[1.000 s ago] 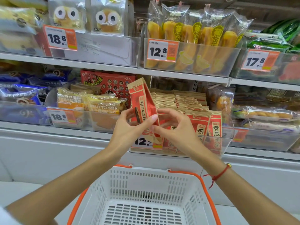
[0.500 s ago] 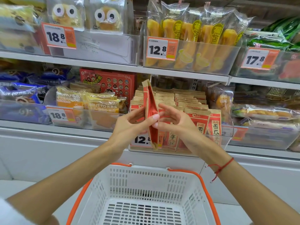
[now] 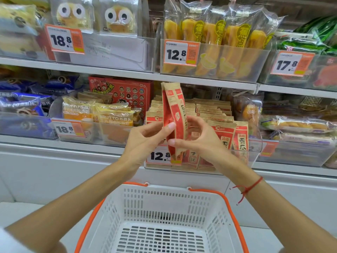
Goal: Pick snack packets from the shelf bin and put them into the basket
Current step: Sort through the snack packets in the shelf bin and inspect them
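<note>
Both hands meet in front of the clear plastic shelf bin point(image 3: 255, 157) on the lower shelf. Left hand point(image 3: 144, 141) and right hand point(image 3: 202, 141) each pinch the same pair of red-and-tan paper snack packets point(image 3: 175, 121), thumbs and fingertips curled onto the sides. The packets stand upright, edge-on to the camera, pressed flat against each other; their tops rise above the bin's rows, their lower ends hang in front of the bin's white "12.8" price tag point(image 3: 158, 155).

Inside the bin: many more matching red-and-tan packets point(image 3: 226, 132), stood upright in tight rows, just behind and to the right of the held pair.

Below the bin, nearer the camera: white perforated plastic basket with orange handles point(image 3: 127, 201). Nothing shows on the visible part of its slotted floor. The held packets are above and beyond its far rim, not over its floor.

Thin red string bracelet point(image 3: 249, 189) on the right wrist.

Left of the bin, same shelf: yellow bread packs point(image 3: 113, 114) in a neighbouring bin, a red printed carton point(image 3: 122, 90) behind them. Above the bin, upper shelf: clear bags of long yellow cake sticks point(image 3: 215, 42).
</note>
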Available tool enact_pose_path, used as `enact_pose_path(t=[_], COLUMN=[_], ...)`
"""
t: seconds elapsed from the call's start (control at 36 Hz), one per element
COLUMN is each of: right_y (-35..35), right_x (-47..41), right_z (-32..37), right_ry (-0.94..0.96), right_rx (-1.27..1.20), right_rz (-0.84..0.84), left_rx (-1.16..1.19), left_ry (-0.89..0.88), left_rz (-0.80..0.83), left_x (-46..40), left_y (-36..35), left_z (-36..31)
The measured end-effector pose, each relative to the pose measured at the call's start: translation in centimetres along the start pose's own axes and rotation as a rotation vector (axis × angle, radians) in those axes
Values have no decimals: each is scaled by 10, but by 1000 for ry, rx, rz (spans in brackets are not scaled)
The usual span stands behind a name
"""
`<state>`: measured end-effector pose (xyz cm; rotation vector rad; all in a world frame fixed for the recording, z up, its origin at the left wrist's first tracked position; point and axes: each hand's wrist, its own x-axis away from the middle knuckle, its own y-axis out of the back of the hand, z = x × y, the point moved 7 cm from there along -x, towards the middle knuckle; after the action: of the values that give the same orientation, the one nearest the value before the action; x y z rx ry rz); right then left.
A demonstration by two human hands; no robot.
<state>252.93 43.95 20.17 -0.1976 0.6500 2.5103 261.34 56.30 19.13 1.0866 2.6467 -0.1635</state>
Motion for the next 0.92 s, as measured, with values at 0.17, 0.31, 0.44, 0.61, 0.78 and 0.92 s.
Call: enact_pose_path(t=[0.17, 0.31, 0.44, 0.61, 0.78, 0.92], right_y=[8, 6, 2, 10, 37, 48], right_x=[7, 9, 11, 5, 2, 3], right_z=[2, 5, 6, 8, 6, 3], right_ry=[61, 81, 75, 62, 127, 161], right_rx=[258, 300, 354, 231, 106, 74], right_rz=[-281, -306, -265, -166, -377, -471], left_rx=[-43, -36, -29, -120, -187, -165], left_ry=[-73, -90, -94, -76, -37, 1], left_rz=[-170, -178, -178, -166, -60, 10], left_x=[0, 2, 2, -7, -7, -5], left_y=[14, 14, 14, 24, 14, 3], left_z=[-1, -4, -3, 5, 13, 19])
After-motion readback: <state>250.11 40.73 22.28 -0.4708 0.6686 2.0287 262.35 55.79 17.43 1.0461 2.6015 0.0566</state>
